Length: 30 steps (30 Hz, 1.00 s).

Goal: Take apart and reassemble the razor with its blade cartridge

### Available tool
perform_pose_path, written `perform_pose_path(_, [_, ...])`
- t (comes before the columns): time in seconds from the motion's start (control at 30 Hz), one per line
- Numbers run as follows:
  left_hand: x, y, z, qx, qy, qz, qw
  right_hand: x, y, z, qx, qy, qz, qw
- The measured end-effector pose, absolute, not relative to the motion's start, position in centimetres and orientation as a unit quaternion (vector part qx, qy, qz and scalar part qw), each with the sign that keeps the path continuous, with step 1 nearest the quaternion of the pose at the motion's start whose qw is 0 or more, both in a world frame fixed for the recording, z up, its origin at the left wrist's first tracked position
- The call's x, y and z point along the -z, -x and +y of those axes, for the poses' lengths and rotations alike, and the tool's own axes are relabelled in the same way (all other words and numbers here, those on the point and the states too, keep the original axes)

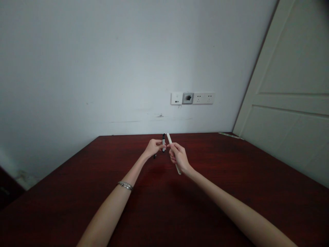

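Both my arms reach out over a dark red wooden table [231, 192]. My left hand [153, 147] is closed in a pinch on a short black and white pen-like piece [163, 141], which stands upright. My right hand [178, 157] is closed round a long white stick or pen body [169, 139]; it slants up to the left, and its lower end sticks out below my palm. The tips of the two pieces are close together, and whether they touch is unclear. A silver bracelet [125, 185] is on my left wrist.
A white wall stands behind the table with a row of sockets and a switch [192, 98]. A white panelled door [290, 92] is at the right. A thin pale strip [230, 136] lies at the table's far right corner.
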<state>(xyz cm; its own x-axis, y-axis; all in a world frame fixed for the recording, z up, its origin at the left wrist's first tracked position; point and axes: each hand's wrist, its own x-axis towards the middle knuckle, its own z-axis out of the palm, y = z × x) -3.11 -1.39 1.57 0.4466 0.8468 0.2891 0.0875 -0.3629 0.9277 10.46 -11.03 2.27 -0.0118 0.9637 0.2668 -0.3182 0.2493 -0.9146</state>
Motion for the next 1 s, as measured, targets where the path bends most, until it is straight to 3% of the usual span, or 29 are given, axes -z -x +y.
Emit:
perform_pose_path(0.57, [-1.7, 3.0, -1.2, -0.401, -0.740, 0.328, 0.429, -2.8, -9.5, -11.0, -0.511, 0.331, -0.498, 0.618])
perform_pose_path(0.77, [-1.9, 3.2, -1.3, -0.405, -0.761, 0.320, 0.393, -2.3, -9.9, -11.8, -0.504, 0.347, -0.539, 0.579])
perform_pose_path(1.0, [-2.1, 3.4, -1.4, -0.418, -0.776, 0.332, 0.336, -8.1, -15.7, -11.0, -0.333, 0.404, -0.692, 0.498])
